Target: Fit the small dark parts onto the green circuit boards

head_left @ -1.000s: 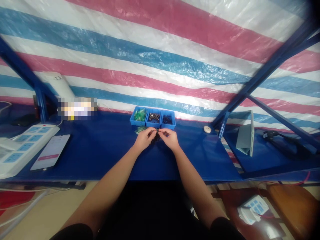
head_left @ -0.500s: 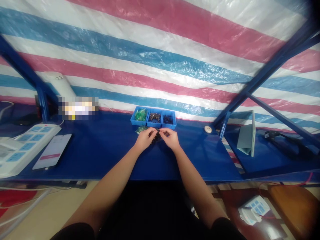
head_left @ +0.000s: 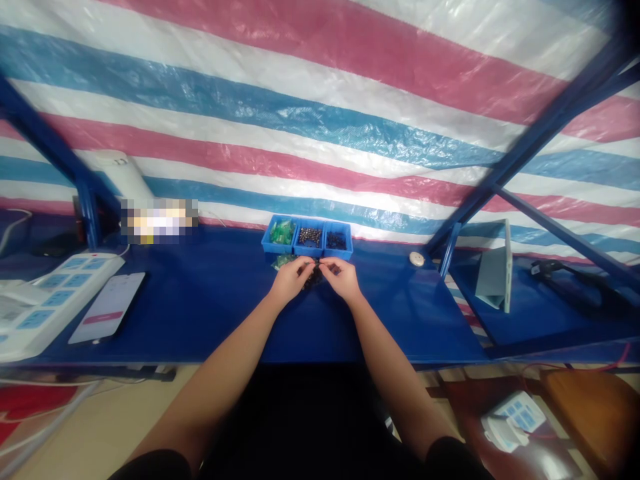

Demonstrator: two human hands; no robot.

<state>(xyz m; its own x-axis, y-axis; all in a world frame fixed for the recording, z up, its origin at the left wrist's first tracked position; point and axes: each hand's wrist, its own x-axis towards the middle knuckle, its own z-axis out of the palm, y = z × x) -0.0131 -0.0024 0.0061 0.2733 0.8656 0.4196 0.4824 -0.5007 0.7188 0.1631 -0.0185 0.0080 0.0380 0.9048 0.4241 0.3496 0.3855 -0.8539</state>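
My left hand (head_left: 290, 279) and my right hand (head_left: 342, 276) meet almost fingertip to fingertip over the blue table. Both are pinched closed, and whatever small piece sits between the fingers is too small to name. Under and between them lies a heap of small dark pieces (head_left: 314, 277). Green pieces (head_left: 282, 261) lie by the left fingers. Just behind stand three joined blue bins: the left bin (head_left: 270, 248) holds green pieces, the middle one (head_left: 309, 252) shiny metallic bits, the right one (head_left: 340, 253) small black parts.
On the left lie a phone (head_left: 107, 308) and a white power strip (head_left: 60, 297). A round whitish object (head_left: 416, 259) sits to the right, before a blue frame post (head_left: 450, 250). Beyond it stands a tablet in a case (head_left: 495, 277). Striped sheeting (head_left: 320, 120) hangs behind.
The view has shifted very slightly. Both hands keep the same pinched pose over the dark heap, with the bins unchanged.
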